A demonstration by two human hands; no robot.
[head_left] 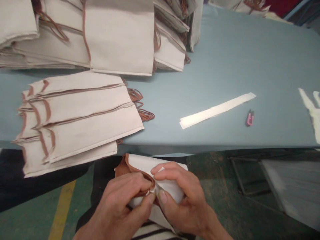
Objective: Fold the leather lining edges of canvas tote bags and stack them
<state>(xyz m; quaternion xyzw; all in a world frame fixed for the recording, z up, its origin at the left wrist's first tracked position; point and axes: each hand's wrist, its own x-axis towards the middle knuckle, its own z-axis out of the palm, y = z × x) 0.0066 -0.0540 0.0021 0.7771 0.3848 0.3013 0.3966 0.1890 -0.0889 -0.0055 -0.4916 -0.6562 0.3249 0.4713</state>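
Both hands at near edge: left hand and right hand each pinch, grip closed, a cream fabric piece with brown trim, below the counter.

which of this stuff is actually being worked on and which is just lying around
In hand: cloth piece, pinched by left hand and right hand; matching stack, likely.
Lying about: white strip, pink object, on the table.
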